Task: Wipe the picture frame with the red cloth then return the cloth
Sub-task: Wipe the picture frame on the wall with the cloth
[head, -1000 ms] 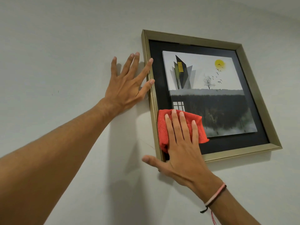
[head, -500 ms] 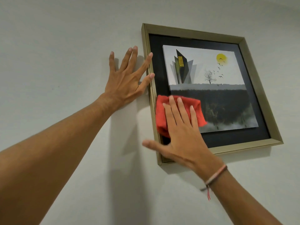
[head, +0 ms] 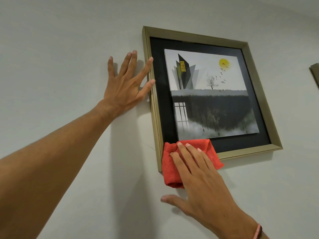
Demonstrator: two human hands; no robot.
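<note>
A gold picture frame (head: 195, 36) with a black mat and a grey landscape print hangs on the pale wall. My left hand (head: 125, 87) lies flat on the wall with fingers spread, its thumb and forefinger touching the frame's left edge. My right hand (head: 200, 176) presses the folded red cloth (head: 170, 167) flat over the frame's lower left corner, fingers straight on top, thumb apart on the wall below. The cloth hangs past the frame's bottom edge.
The edge of a second frame (head: 315, 73) shows at the far right of the wall. A pink cord bracelet (head: 257, 232) is on my right wrist. Bare wall surrounds the picture on the left and below.
My right hand slid the red cloth up the frame's left side, then down to its lower left corner. My left hand has stayed on the wall against the frame's left edge.
</note>
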